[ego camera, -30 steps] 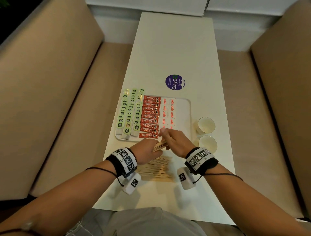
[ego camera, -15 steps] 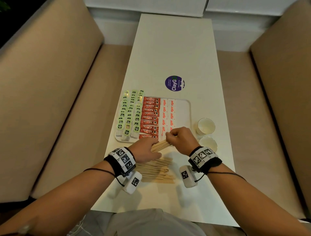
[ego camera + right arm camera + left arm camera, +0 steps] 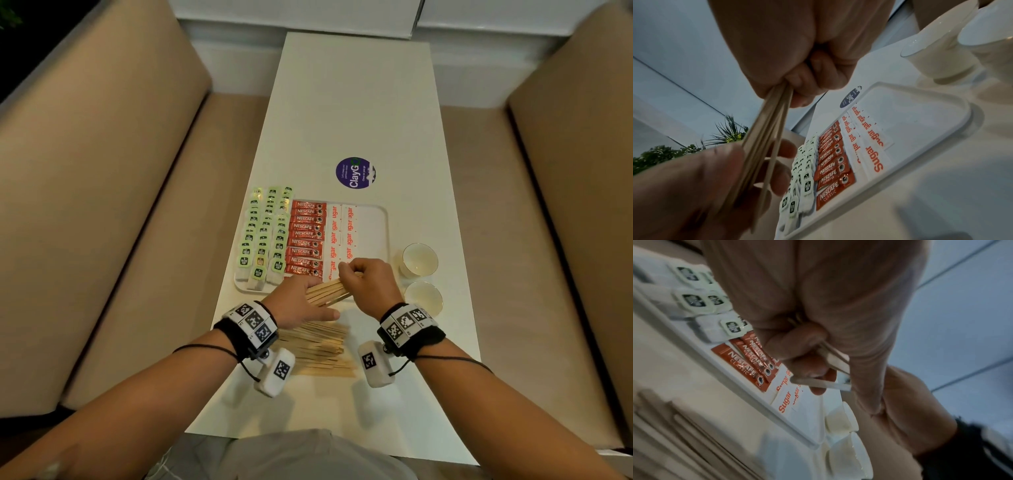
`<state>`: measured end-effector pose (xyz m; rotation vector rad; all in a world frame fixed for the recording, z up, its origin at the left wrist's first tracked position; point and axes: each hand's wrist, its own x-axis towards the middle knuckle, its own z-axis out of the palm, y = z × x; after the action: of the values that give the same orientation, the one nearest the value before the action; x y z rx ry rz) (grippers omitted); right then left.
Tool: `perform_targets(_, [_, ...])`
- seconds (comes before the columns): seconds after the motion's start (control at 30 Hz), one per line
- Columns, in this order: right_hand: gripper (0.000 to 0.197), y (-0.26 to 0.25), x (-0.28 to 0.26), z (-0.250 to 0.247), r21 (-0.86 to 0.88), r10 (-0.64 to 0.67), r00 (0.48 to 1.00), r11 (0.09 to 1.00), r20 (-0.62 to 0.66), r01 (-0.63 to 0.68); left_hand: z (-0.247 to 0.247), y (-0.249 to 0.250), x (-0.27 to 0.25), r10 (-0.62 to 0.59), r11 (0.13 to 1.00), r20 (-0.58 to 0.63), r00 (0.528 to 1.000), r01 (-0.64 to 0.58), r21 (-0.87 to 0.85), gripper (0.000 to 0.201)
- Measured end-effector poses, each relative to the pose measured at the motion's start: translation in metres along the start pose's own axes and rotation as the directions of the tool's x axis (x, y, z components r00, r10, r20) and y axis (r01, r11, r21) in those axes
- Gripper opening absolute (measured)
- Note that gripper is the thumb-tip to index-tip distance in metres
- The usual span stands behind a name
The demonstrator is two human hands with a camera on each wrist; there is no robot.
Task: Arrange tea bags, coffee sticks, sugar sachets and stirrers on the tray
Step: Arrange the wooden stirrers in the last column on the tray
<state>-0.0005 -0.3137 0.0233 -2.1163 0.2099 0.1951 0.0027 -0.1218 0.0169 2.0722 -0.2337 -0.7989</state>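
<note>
Wooden stirrers [image 3: 327, 293], gripped by right hand [image 3: 368, 281] and left hand [image 3: 298, 303], have been shifted toward tray [image 3: 376, 219] at 12 o'clock; placement nears.

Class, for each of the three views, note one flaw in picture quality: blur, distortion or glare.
Head view: wide-angle bending curves the table edges. Left wrist view: motion blur smears the loose stirrers at lower left. Right wrist view: the left hand looms soft and unfocused; a small glint sits on the cup rim.
</note>
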Motion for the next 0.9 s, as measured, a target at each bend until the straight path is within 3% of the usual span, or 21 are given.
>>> perform_targets(0.07, [0.036,0.000,0.003,-0.002,-0.016,-0.007,1.000,1.000,0.022,0.007,0.001,0.000,0.000,0.028,0.993,0.011,1.000,-0.029,0.114,0.053])
perform_targets(0.17, [0.035,-0.001,0.006,-0.005,-0.029,-0.010,1.000,1.000,0.027,0.011,0.001,0.000,0.001,0.086,0.951,0.019,0.996,-0.088,0.295,0.036])
perform_targets(0.27, [0.037,0.000,0.007,-0.004,-0.025,-0.022,1.000,0.999,0.004,0.022,-0.001,0.002,0.003,0.060,0.970,0.055,0.997,-0.072,0.234,0.016])
perform_targets(0.47, [0.052,-0.003,0.009,-0.012,-0.018,-0.031,0.995,0.999,0.093,0.033,-0.002,0.004,0.002,0.069,0.965,0.043,0.997,-0.077,0.250,0.023])
perform_targets(0.57, [0.055,-0.003,0.013,-0.019,0.071,-0.015,1.000,0.997,0.026,0.013,0.000,0.005,0.000,0.060,0.973,0.008,0.998,-0.061,0.224,0.010])
perform_targets(0.63, [0.058,-0.003,0.013,-0.019,0.126,-0.021,1.000,0.992,0.020,0.018,0.002,0.006,0.001,0.054,0.975,0.009,0.998,-0.055,0.217,0.013])
perform_targets(0.73, [0.060,-0.006,0.005,-0.012,0.095,-0.039,0.990,0.995,0.139,0.026,0.005,0.008,0.005,0.019,0.984,-0.019,1.000,-0.015,0.176,0.025])
perform_targets(0.9, [0.058,-0.003,0.004,-0.014,0.001,-0.036,0.965,0.999,0.258,0.037,0.001,0.004,0.008,-0.001,0.985,-0.054,0.999,0.010,0.173,0.021])
